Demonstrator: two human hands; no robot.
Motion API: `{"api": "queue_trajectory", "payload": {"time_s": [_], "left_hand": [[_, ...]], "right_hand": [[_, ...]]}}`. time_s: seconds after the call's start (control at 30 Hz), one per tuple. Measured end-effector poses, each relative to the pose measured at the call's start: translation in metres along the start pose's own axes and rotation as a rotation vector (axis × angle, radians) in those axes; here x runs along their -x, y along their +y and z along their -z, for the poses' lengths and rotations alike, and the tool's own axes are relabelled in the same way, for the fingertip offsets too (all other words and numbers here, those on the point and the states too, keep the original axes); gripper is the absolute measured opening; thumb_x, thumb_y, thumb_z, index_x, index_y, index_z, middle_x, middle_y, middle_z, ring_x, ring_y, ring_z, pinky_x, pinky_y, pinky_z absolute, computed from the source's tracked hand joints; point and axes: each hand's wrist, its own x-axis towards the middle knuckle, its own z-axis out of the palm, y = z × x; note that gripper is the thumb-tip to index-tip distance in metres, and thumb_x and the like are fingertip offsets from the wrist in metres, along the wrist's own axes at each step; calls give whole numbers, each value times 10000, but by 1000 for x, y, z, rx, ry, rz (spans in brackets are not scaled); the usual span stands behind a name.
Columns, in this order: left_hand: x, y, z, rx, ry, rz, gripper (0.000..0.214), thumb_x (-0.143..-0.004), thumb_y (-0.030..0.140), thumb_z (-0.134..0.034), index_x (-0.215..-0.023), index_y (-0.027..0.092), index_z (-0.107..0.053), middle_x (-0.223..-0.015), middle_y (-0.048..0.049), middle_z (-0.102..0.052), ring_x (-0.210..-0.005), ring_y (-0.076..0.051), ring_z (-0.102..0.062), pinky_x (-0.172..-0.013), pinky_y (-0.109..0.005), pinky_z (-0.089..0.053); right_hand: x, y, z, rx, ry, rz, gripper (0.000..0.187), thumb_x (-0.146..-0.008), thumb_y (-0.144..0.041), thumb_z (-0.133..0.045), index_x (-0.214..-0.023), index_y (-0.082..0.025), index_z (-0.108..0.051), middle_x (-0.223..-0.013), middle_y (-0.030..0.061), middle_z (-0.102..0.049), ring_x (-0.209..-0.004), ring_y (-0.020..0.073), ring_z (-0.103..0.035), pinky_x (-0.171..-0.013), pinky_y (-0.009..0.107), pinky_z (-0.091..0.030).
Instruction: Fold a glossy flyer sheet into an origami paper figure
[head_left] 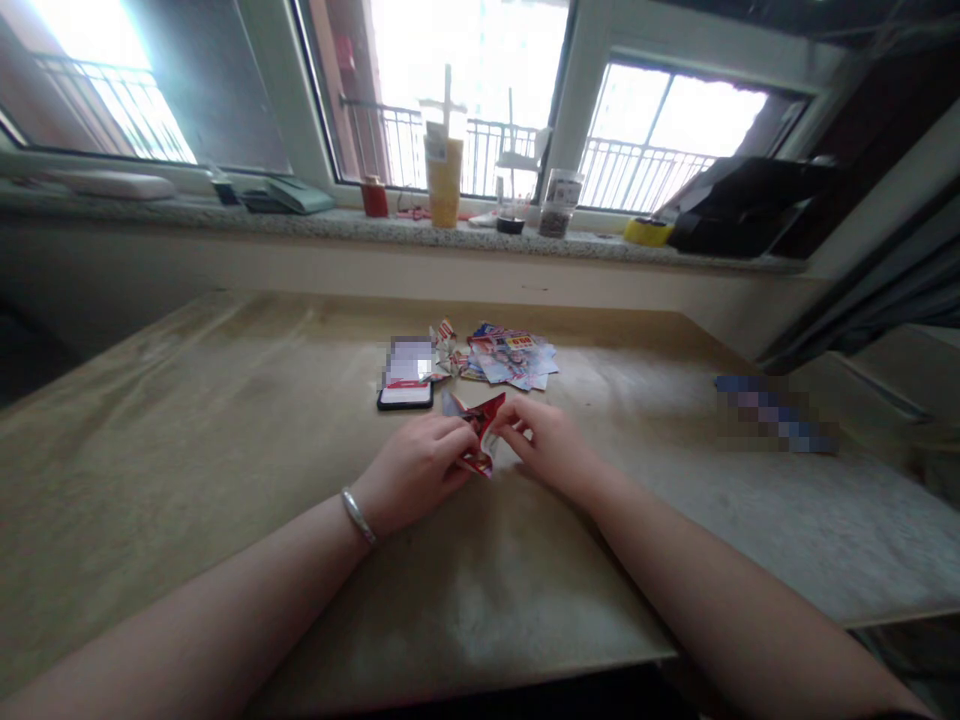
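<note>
A small piece of red printed paper point(489, 412), creased and partly folded, is held between my two hands above the table. My left hand point(429, 458), with a silver bangle at the wrist, closes its fingers on the paper's left and lower part. On the other side, my right hand point(546, 445) pinches the paper's right edge. Fingers cover part of the paper. Just beyond lie a phone point(407, 375) with a lit screen, some folded printed paper pieces point(448, 352), and a fanned pile of colourful printed sheets point(517, 358).
The tan table point(225, 450) spreads wide around my arms. A blue flat item point(772, 412), blurred, lies at its right. On the stone windowsill point(300, 228) stand a tall drink cup point(444, 175), a clear cup point(559, 205), yellow tape point(648, 231) and a black bag-like object point(739, 205).
</note>
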Motion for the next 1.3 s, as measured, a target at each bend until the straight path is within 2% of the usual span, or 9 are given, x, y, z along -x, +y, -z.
{"api": "queue_trajectory", "payload": {"time_s": [0.1, 0.17, 0.27, 0.4, 0.57, 0.73, 0.83, 1.0, 1.3], "left_hand": [[2, 2, -2, 60, 149, 26, 330, -773, 202, -600, -1090, 164, -516, -1122, -114, -551, -1037, -221, -544, -885, -357, -489], [4, 2, -4, 44, 192, 11, 610, -749, 196, -617, -1303, 170, -364, -1298, -148, -447, -1216, -258, -439, -1017, -409, -411], [6, 0, -6, -1, 141, -4, 860, -712, 234, -646, -1423, 171, -167, -1409, -161, -360, -1321, -295, -331, -1109, -480, -282], [8, -3, -8, -10, 71, 3, 1009, -649, 326, -687, -1445, 167, -87, -1376, -160, -426, -1287, -312, -389, -1133, -552, -141], [9, -2, -3, 21, 14, -11, 1045, -641, 320, -663, -1452, 161, -24, -1309, -159, -492, -1228, -302, -461, -1122, -560, -124], [9, -1, 4, 16, -65, 0, 1016, -661, 349, -648, -1453, 165, -38, -1295, -146, -508, -1198, -288, -487, -1116, -546, -145], [8, -1, 7, -14, -50, 22, 1002, -683, 345, -656, -1455, 168, -41, -1277, -143, -517, -1188, -279, -487, -1094, -508, -228], [6, 0, 8, -47, 0, 78, 1070, -664, 336, -707, -1463, 173, -13, -1164, -135, -571, -1029, -280, -550, -926, -442, -416], [5, -2, 8, 19, 123, 173, 1054, -695, 302, -704, -1467, 199, 6, -1107, -138, -600, -971, -286, -569, -828, -432, -461]], "right_hand": [[1, -3, 0, -30, 24, 49, 48, -862, -193, -495, -836, -206, -533, -837, 12, -627, -736, 127, -591, -686, 256, -497], [2, -5, -1, -75, 39, 79, 28, -861, -199, -499, -841, -207, -516, -826, 12, -619, -736, 124, -597, -688, 254, -512], [2, -7, -2, -117, 36, 104, 22, -858, -187, -501, -860, -209, -508, -830, 8, -622, -731, 117, -606, -697, 249, -524], [2, -8, 0, -97, -12, 126, 57, -857, -164, -498, -876, -203, -536, -857, 18, -642, -761, 128, -617, -712, 258, -517], [1, -12, 5, -61, -81, 269, 134, -900, -179, -461, -908, -203, -592, -936, 38, -647, -855, 131, -608, -772, 251, -489], [1, -13, 5, 2, -69, 287, 177, -908, -181, -448, -900, -207, -623, -889, 36, -635, -810, 128, -600, -731, 244, -485], [1, -12, 4, 22, -36, 267, 180, -906, -185, -460, -914, -210, -638, -915, 40, -645, -829, 132, -608, -750, 253, -490], [2, -9, 6, 18, -43, 222, 193, -894, -189, -472, -942, -218, -657, -984, 52, -656, -890, 150, -619, -799, 284, -497], [1, -6, 4, -81, -60, 226, 276, -763, -79, -521, -981, -200, -638, -1035, 62, -634, -959, 167, -602, -865, 320, -498]]}}
